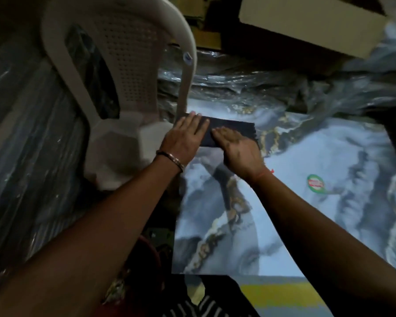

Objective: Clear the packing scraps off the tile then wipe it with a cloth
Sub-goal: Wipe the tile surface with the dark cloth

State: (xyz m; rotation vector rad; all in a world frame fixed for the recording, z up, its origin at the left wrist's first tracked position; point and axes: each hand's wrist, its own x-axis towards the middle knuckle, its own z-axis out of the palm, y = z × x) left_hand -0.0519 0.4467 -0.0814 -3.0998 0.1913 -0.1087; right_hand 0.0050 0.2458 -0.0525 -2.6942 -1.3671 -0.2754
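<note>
A large glossy tile [306, 213] with grey, white and gold marbling lies flat in front of me. A dark folded cloth [233, 128] lies on its far left corner. My left hand [185, 138] presses flat on the cloth's left end, fingers straight. Just to the right, my right hand [238, 149] lies flat on the cloth, fingers pointing left. A round green and red sticker [315, 183] sits on the tile right of my right wrist. Crumpled clear plastic wrap [249, 88] bunches along the tile's far edge.
A beige plastic chair [124, 76] stands right against the tile's left corner. A cardboard box [306, 21] lies beyond the plastic at the top right. Wrapped dark slabs [28, 133] fill the left side. A yellow stripe [279, 294] shows below the tile's near edge.
</note>
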